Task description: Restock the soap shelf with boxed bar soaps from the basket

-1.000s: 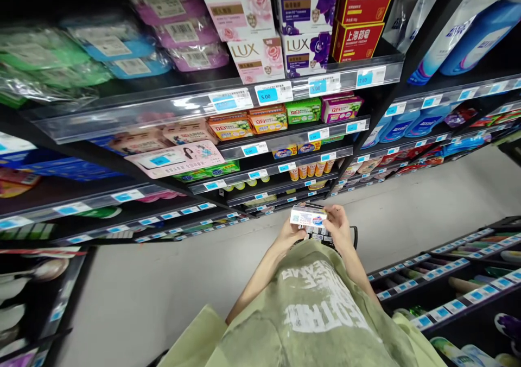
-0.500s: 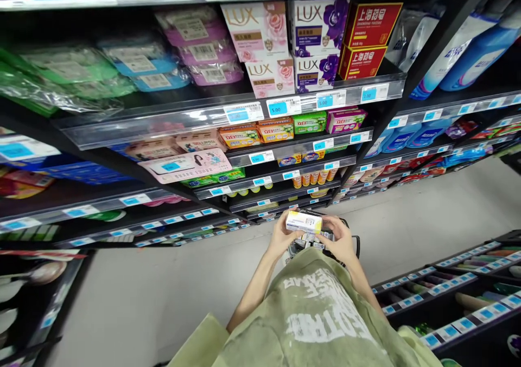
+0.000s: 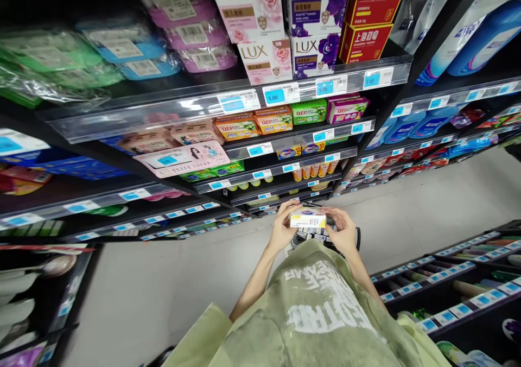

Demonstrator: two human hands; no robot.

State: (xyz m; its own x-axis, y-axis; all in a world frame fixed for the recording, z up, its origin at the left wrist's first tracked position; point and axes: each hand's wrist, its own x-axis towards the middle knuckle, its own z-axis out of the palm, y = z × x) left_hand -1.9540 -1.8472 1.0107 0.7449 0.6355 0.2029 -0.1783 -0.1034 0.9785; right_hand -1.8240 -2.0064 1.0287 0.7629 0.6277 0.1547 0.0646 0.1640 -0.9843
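Both hands grip a small white and yellow box (image 3: 308,221) in front of my chest. My left hand (image 3: 281,226) is closed on its left end, and my right hand (image 3: 341,229) is closed on its right end. A long, narrow side of the box with small print faces me. Underneath, partly covered by the box and my shirt, is a dark-rimmed cart or basket (image 3: 358,239) with several small packages in it.
Ahead stands a shelf of soaps: LUX boxes (image 3: 313,55), red soap boxes (image 3: 368,43) and plastic soap dishes (image 3: 202,36). Blue bottles (image 3: 484,46) fill the shelf at right. Grey floor (image 3: 163,291) runs between this shelf and another low shelf (image 3: 456,280) behind me.
The box has been turned in my hands, so a narrower side now faces me. My view has shifted, and the upper shelf sits higher in it.
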